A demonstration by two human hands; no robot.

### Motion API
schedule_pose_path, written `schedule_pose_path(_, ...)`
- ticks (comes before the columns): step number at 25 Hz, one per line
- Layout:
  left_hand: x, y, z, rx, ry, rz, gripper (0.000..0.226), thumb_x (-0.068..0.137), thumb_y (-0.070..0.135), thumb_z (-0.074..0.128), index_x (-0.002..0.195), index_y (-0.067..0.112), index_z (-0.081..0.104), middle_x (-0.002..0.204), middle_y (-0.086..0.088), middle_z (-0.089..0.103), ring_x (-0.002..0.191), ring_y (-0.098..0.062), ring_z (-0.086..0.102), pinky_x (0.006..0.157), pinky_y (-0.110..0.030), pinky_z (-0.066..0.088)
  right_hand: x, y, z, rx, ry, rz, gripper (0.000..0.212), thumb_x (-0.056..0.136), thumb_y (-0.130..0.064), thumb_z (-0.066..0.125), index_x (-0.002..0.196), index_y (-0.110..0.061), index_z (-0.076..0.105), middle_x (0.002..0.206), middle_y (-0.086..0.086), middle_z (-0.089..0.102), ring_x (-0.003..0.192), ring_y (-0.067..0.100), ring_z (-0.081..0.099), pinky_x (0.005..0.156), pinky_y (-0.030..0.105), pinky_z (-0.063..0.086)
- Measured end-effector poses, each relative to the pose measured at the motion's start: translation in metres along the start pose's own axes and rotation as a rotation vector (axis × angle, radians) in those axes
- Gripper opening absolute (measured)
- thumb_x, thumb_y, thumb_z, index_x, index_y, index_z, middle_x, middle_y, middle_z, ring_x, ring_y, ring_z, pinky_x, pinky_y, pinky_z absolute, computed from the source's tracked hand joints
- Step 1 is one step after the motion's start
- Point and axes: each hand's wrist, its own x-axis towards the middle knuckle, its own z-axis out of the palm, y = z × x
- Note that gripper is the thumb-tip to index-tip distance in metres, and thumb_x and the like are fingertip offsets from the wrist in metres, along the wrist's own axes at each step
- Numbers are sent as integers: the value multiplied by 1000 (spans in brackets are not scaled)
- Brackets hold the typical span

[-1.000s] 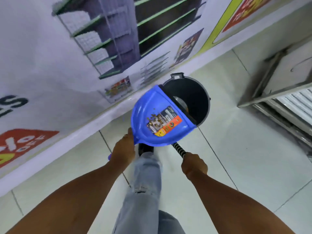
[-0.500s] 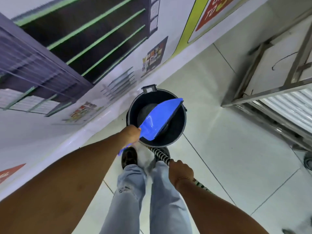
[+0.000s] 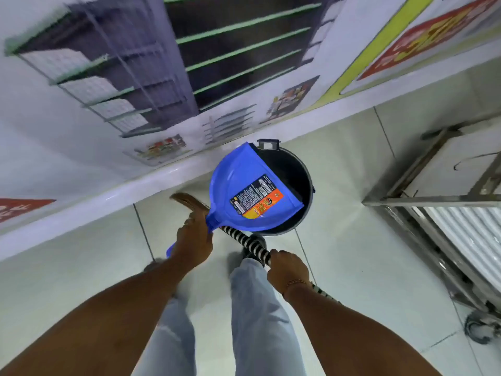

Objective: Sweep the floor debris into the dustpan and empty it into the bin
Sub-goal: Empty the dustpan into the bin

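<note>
My left hand (image 3: 193,238) grips the handle of a blue dustpan (image 3: 244,183), which is level over the left half of a round black bin (image 3: 294,175). An orange and black label is stuck inside the pan, and I see no debris in it. My right hand (image 3: 287,268) is closed around the black-and-white striped handle of a broom (image 3: 245,240). The broom's brown bristles (image 3: 187,200) stick out on the floor left of the pan, near the wall base.
A printed wall banner (image 3: 135,77) with a white base runs along the left and top. A metal-framed cart (image 3: 444,202) with a caster wheel (image 3: 481,328) stands at the right. My legs in light jeans stand on the pale tiled floor (image 3: 352,267) just before the bin.
The dustpan has turned back from tipped steeply into the bin to level with its inside facing up. The debris seen on the label a second ago is gone.
</note>
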Motion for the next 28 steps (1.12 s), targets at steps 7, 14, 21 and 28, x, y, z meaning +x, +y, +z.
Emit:
schedule_pose_path(7, -63, -176, -50, -167, 123, -127, 40, 88, 9, 52, 126, 8, 39, 115, -17, 57, 102, -37, 57, 85, -41, 47, -12, -105, 24, -95, 25, -1, 48, 90, -22, 42, 137, -34, 42, 125, 9, 59, 113, 32, 60, 92, 37, 47)
schedule_pose_path(14, -106, -407, -94, -132, 48, -229, 41, 85, 8, 51, 123, 7, 36, 106, -12, 54, 101, -34, 56, 86, -38, 46, 69, -294, 60, -149, 83, -162, 42, 86, -15, 59, 128, -20, 59, 124, 16, 63, 115, 34, 58, 91, 35, 47)
schedule_pose_path(21, -105, -594, -22, 44, -61, -310, 48, 60, -6, 70, 105, -1, 54, 89, -18, 65, 67, -38, 66, 64, -32, 41, 209, -449, 122, -435, 134, -510, 46, 85, -16, 61, 130, -23, 58, 127, 11, 65, 119, 31, 56, 96, 33, 46)
schedule_pose_path(28, -30, -632, 79, -7, 118, -214, 46, 61, 4, 57, 106, 2, 51, 89, -15, 65, 65, -32, 67, 60, -30, 48, 316, -522, 201, -364, 325, -519, 51, 86, 3, 48, 133, -17, 56, 126, 20, 64, 116, 38, 57, 99, 38, 46)
